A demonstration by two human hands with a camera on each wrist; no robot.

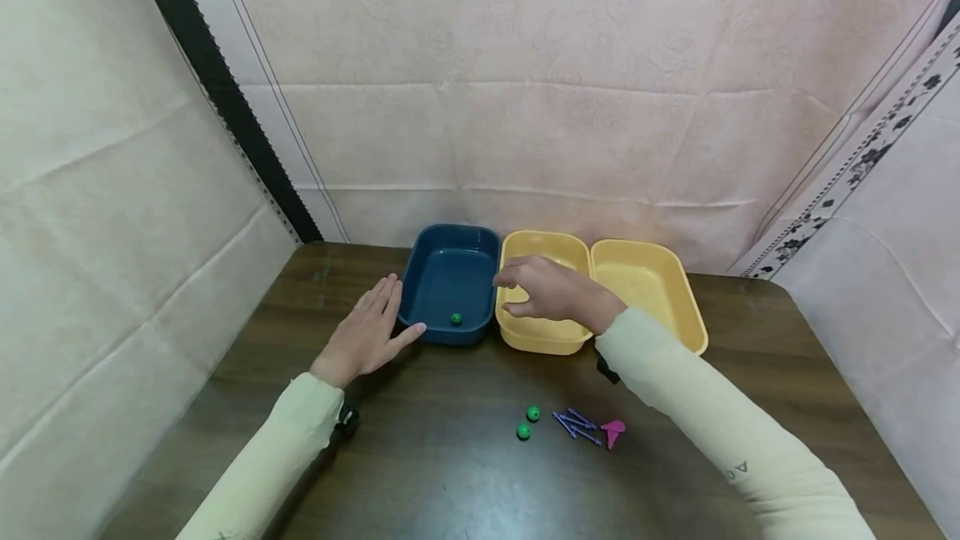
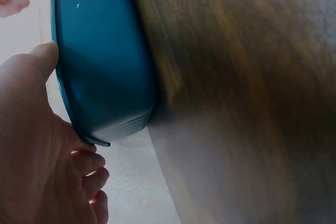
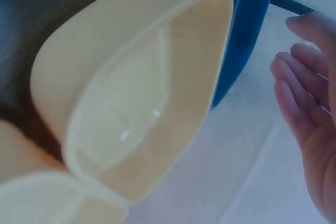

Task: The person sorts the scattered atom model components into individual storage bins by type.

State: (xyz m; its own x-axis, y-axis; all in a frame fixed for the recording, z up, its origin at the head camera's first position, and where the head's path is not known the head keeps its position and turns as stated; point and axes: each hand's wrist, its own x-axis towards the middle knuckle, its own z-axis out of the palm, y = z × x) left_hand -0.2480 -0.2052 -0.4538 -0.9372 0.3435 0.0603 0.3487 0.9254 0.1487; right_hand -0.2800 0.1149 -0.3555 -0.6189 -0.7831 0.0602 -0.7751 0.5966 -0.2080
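In the head view my left hand point(image 1: 365, 332) rests its straight fingers and thumb against the rim of the blue bin point(image 1: 450, 273). A single green bead point(image 1: 456, 319) lies in that bin near its front wall. My right hand point(image 1: 543, 286) hovers over the middle yellow bin point(image 1: 545, 340), its fingers pointing toward the blue bin, with a gap between thumb and fingers. The right wrist view shows the right hand point(image 3: 312, 87) holding nothing, fingers loosely bent. From the left wrist, the thumb point(image 2: 46, 59) touches the blue bin's rim.
A second yellow bin point(image 1: 645, 282) stands at the right end of the row. On the brown table point(image 1: 420, 457), nearer the front, lie two green beads point(image 1: 523, 431), several purple screw-like pieces point(image 1: 577, 423) and a pink piece point(image 1: 612, 432). Pale cloth hangs behind and at both sides.
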